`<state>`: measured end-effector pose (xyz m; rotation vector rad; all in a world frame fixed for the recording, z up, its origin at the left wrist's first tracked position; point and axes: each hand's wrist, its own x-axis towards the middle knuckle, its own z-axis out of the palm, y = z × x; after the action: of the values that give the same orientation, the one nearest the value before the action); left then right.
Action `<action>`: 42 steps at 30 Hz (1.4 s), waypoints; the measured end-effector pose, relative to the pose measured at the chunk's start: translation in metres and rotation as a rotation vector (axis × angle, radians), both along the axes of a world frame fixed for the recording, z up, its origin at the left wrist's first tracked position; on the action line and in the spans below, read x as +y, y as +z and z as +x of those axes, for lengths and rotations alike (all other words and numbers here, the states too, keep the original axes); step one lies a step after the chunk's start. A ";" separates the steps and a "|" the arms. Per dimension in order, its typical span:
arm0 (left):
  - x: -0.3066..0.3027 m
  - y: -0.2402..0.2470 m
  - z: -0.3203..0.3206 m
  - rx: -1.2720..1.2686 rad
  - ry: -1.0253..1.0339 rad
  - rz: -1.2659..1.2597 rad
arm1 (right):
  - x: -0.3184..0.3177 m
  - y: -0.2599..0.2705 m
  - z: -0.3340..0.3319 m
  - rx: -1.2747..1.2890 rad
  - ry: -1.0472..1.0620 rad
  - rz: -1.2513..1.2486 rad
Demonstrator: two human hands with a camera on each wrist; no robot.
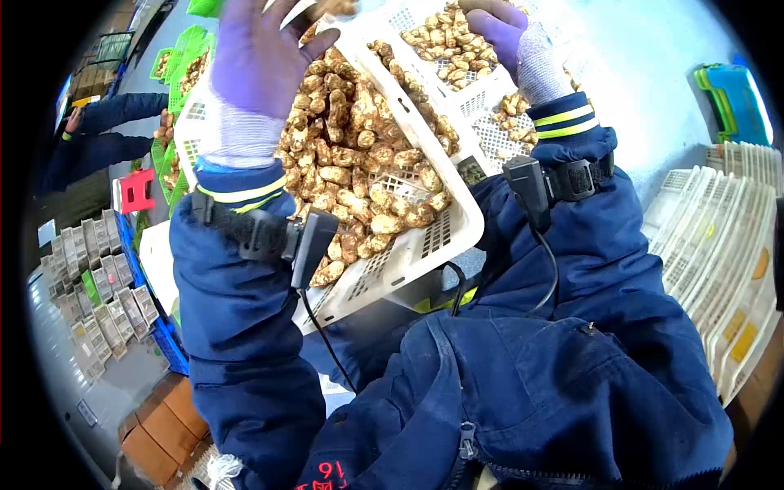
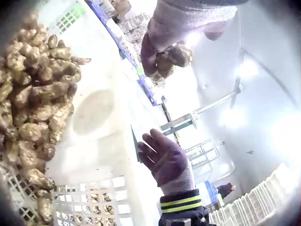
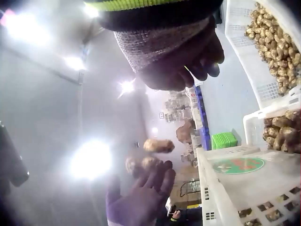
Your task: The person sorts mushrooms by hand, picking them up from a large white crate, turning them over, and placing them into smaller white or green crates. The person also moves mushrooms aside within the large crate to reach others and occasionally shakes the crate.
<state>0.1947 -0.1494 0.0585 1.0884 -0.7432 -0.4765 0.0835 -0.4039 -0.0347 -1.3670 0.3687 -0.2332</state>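
In the head view, my left hand (image 1: pixel 257 69) is hanging over the far left of the big crate (image 1: pixel 467 224), thumb standing apart from the fingers, with a blurred knobbly piece (image 1: pixel 336 6) showing beside them at the top edge. My right hand (image 1: pixel 500 37) is hovering to the right of the big crate, above a neighbouring crate (image 1: pixel 474 104) of more pieces. With no firm grip showing on my left, I'm judging that a piece could be rolling off and bruising on the big crate's rim — or dropping outside it — if I'm tipping that palm.

In the left wrist view, a small cluster (image 2: pixel 171 60) is showing against my left fingers, well apart from the heap (image 2: pixel 37 94) inside the big crate. My right fingers are spreading slightly, holding nothing.

In the right wrist view, my left fingers are reaching out nearly straight; one piece is showing just beyond their tips, others right at them — resting or loose, I can't tell. My right fingers are bending loosely.
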 end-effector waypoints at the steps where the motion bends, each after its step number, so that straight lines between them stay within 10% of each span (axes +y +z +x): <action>1: -0.011 -0.005 -0.004 -0.008 0.141 0.190 | -0.002 0.001 0.001 -0.013 -0.014 -0.041; 2: 0.002 -0.026 -0.008 -0.459 0.296 0.369 | -0.003 0.004 -0.001 -0.022 -0.009 -0.025; 4: 0.021 -0.027 -0.029 -0.016 0.325 0.869 | -0.001 0.009 -0.007 -0.034 -0.004 0.018; 7: 0.059 -0.088 -0.072 -0.682 0.095 1.017 | 0.002 0.004 -0.003 -0.020 -0.007 -0.014; 14: 0.030 -0.133 -0.098 -1.122 0.013 1.423 | -0.001 0.000 0.000 -0.027 0.067 -0.052; 17: 0.038 -0.133 -0.096 -0.748 0.047 1.317 | -0.008 -0.011 0.009 -0.094 0.106 -0.435; 20: 0.060 -0.105 -0.082 0.243 0.094 0.875 | -0.013 -0.018 0.011 -0.050 0.042 -0.662; 22: 0.075 -0.093 -0.079 0.526 0.135 0.653 | -0.007 -0.019 0.011 -0.074 0.082 -0.372; 34: 0.091 -0.105 -0.059 0.695 -0.030 0.173 | -0.004 -0.009 0.007 0.015 0.037 -0.595; 37: 0.091 -0.115 -0.031 -0.512 0.337 0.873 | -0.004 -0.004 0.005 0.000 0.054 -0.591; 38: 0.061 -0.095 -0.035 0.057 0.566 0.941 | -0.004 -0.007 0.005 -0.004 0.058 -0.578; 42: 0.018 -0.103 -0.033 -0.801 0.519 1.510 | 0.002 -0.014 0.011 -0.085 -0.005 -0.629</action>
<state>0.1614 -0.1316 -0.0448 2.9059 -0.6690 -0.0441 0.0950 -0.4019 -0.0485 -1.9663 0.2331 -0.4345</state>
